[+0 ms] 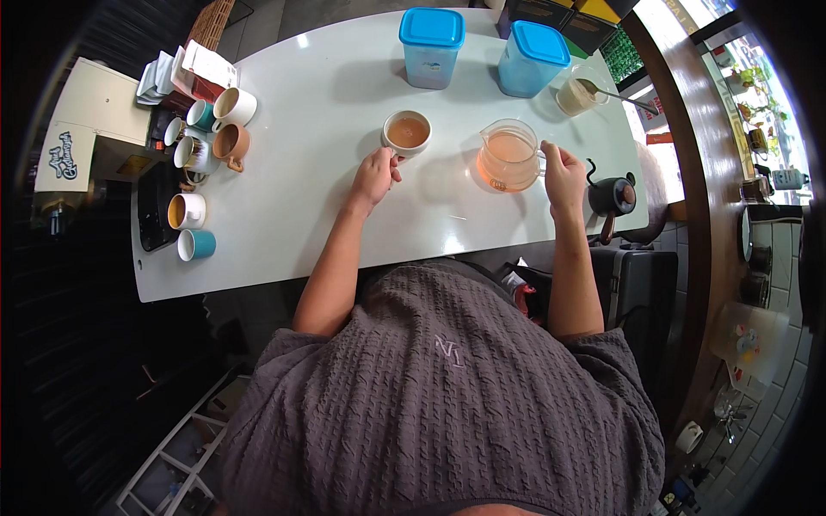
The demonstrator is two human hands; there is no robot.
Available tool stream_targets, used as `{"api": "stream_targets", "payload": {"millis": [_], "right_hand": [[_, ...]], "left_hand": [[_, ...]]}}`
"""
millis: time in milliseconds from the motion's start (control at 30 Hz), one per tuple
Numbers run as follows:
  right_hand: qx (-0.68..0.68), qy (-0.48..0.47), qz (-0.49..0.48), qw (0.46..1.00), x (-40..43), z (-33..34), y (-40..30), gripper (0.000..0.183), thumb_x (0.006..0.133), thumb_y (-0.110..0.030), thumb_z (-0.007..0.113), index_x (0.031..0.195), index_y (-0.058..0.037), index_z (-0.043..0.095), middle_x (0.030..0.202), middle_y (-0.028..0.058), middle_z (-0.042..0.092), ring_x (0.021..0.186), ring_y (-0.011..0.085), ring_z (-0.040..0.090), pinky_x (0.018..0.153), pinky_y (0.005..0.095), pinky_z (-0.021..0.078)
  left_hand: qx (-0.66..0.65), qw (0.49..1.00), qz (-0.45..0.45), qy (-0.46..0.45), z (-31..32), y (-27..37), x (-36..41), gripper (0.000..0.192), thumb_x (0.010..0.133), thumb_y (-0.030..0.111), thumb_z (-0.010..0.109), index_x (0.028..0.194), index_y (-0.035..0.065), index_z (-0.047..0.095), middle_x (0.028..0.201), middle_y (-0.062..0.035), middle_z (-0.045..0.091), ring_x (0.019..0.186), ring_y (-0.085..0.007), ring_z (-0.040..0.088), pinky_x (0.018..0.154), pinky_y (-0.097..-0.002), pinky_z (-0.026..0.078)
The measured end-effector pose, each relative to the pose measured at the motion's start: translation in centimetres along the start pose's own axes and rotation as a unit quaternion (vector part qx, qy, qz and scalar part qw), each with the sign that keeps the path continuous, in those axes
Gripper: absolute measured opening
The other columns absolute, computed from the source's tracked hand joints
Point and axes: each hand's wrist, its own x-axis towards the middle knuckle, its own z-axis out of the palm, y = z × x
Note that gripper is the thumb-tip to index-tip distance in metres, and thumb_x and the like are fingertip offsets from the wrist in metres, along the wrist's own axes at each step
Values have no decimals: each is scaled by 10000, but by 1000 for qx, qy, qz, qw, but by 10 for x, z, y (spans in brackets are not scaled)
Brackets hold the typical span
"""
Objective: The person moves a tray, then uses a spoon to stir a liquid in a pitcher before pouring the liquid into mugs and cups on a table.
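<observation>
My left hand [376, 178] grips the handle of a pale cup [406, 133], which holds an orange-brown drink. To its right, my right hand [562, 169] is closed on the handle of a clear glass pitcher [510, 157] with a similar, lighter orange liquid inside. The pitcher stands upright, apart from the cup; both are over the white table [310, 161]. Just right of my right hand sits a black gooseneck kettle [612, 195] with a wooden handle and knob.
Two blue-lidded plastic containers [432, 48] [533, 58] stand at the far side. Near them, a clear tub [575, 95] holds pale powder and a spoon. Several mugs [235, 108] line the left side beside a black tray [155, 206]. A wooden beam [710, 258] runs along the right.
</observation>
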Motion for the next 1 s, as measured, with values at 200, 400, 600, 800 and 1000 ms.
{"api": "stream_targets", "payload": {"millis": [200,400,600,800,1000], "right_hand": [[21,-12,-5,1000,6,8,11,348,870,-265,610,932,70,684,763,19,634,692,66,511,641,217,394],[40,22,-53,998,9,17,19,356,856,-283,602,656,10,620,527,-66,416,510,43,351,483,247,284],[35,-7,-3,999,16,15,27,338,872,-260,614,904,69,683,735,2,608,674,61,483,623,218,383],[90,8,-27,996,17,22,34,310,863,-266,614,812,29,691,577,-64,475,545,34,380,500,229,300],[121,-26,-1,992,17,21,33,304,876,-236,606,864,57,685,633,-52,519,584,35,402,527,218,317]], "left_hand": [[71,995,37,66,-4,-12,7,338,932,272,303,803,21,488,875,-92,448,640,-150,537,604,-310,451],[51,997,16,51,-2,-3,6,356,927,256,328,744,-1,493,824,-103,492,603,-145,546,554,-303,469],[35,997,41,46,1,-2,15,373,933,260,346,737,-17,503,614,-95,546,529,-154,532,520,-299,473],[44,998,32,35,5,2,23,358,955,312,298,805,53,496,675,-56,552,596,-125,530,568,-274,428],[23,997,23,64,12,7,18,378,957,303,369,823,-14,525,722,-77,550,604,-135,549,581,-290,482]]}}
